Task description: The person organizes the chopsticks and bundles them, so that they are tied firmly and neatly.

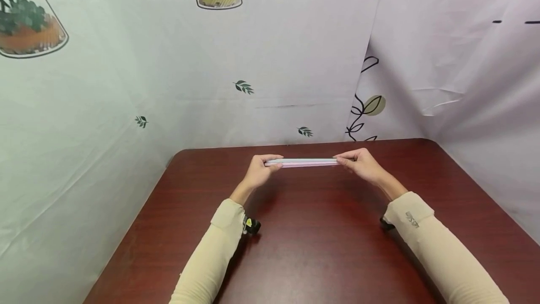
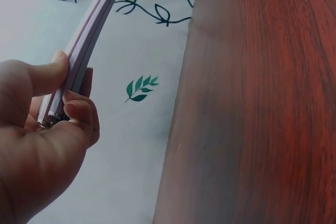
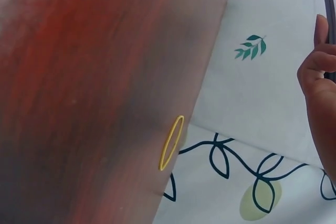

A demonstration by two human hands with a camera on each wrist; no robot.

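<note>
Both hands hold a slim bundle of long, straight, pale strips [image 1: 310,162] level above the far part of the table. It shows white, pink and grey bands; what the strips are made of cannot be told. My left hand [image 1: 259,171] pinches the left end between thumb and fingers. In the left wrist view the bundle [image 2: 90,40] looks lilac and grey, with small dark bits at its lower end. At the other end, my right hand [image 1: 364,165] pinches it between thumb and fingertips. The right wrist view catches only part of that hand [image 3: 323,93] and a dark edge of the bundle.
Below the hands lies a glossy red-brown wooden table [image 1: 312,238]. A thin yellow loop [image 3: 171,142], like a rubber band, rests near the table's edge. Pale fabric [image 1: 270,60] printed with plants hangs behind and beside the table. A black device [image 1: 252,225] sits at the left wrist.
</note>
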